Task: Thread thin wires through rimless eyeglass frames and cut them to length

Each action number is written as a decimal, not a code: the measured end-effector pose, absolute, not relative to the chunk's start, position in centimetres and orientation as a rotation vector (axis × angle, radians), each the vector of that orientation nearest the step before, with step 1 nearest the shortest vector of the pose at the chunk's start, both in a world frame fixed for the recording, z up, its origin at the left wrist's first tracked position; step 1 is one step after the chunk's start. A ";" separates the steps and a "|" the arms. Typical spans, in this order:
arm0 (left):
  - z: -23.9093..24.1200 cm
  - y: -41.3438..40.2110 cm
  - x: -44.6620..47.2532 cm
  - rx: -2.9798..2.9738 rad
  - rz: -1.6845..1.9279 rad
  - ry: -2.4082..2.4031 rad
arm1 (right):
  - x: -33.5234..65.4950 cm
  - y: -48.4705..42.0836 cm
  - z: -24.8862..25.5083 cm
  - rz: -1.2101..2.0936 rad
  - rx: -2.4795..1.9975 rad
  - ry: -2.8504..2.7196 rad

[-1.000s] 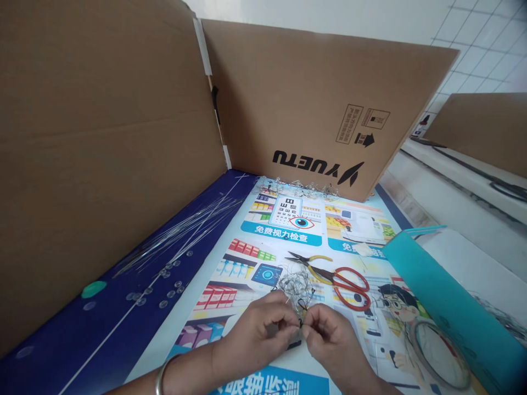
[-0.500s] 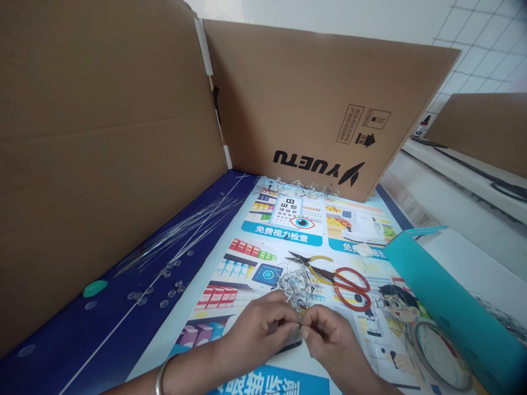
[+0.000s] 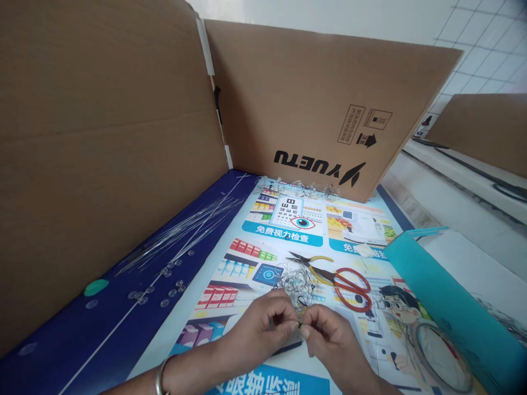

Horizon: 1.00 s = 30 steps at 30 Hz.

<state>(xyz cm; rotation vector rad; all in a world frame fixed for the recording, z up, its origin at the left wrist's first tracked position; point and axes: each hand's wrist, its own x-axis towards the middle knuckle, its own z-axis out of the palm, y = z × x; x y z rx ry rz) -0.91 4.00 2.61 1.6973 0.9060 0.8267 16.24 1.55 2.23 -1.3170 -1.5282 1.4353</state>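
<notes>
I'd keep these 2 pinches light and close together so nothing slips. Left hand: fingers pinching a small dark bit, mostly hidden so can't tell what. Wire tangle is just past it at 12 o'clock. Right hand: fingers pinching the same bit from 3 o'clock.

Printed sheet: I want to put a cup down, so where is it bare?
The printed sheet looks bare on its left, between the clear beads and the wire tangle. It is crowded around the pliers, red-handled scissors, tangle, left hand and right hand.
</notes>
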 end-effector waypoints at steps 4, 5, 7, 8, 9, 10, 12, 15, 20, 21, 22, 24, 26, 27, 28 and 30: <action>2.6 4.2 -0.9 1.670 0.829 0.901 | 16.4 1.5 2.1 1.412 -1.299 -1.551; 2.6 4.2 -0.8 1.668 0.832 0.905 | 16.4 1.5 2.0 1.404 -1.302 -1.559; 2.4 4.1 -0.8 1.677 0.840 0.912 | 16.4 1.5 2.0 1.384 -1.313 -1.571; 2.4 4.1 -0.7 1.685 0.845 0.915 | 16.3 1.5 2.0 1.381 -1.312 -1.573; 2.3 4.1 -0.7 1.693 0.847 0.918 | 16.3 1.5 2.0 1.381 -1.309 -1.572; 2.2 4.0 -0.7 1.700 0.848 0.921 | 16.3 1.5 2.0 1.381 -1.309 -1.570; 2.1 3.9 -0.7 1.709 0.850 0.925 | 16.3 1.6 2.0 1.386 -1.309 -1.569; 2.1 3.9 -0.7 1.713 0.854 0.932 | 16.3 1.6 2.1 1.411 -1.304 -1.555; 2.2 3.9 -0.7 1.715 0.875 0.919 | 16.4 1.5 2.0 1.448 -1.273 -1.535; 2.2 3.9 -0.8 1.715 0.879 0.911 | 16.5 1.4 2.0 1.453 -1.266 -1.531; 2.2 3.9 -0.8 1.714 0.877 0.903 | 16.5 1.4 1.9 1.460 -1.263 -1.526; 2.2 3.9 -0.9 1.713 0.870 0.891 | 16.6 1.4 1.9 1.472 -1.266 -1.518; 2.1 4.0 -0.9 1.712 0.865 0.885 | 16.6 1.5 2.0 1.473 -1.286 -1.510; 2.1 4.0 -0.9 1.711 0.869 0.885 | 16.5 1.5 2.1 1.459 -1.301 -1.509; 2.1 4.0 -0.9 1.710 0.876 0.890 | 16.5 1.5 2.2 1.434 -1.320 -1.512; 2.2 4.0 -0.8 1.708 0.885 0.901 | 16.5 1.5 2.5 1.360 -1.361 -1.533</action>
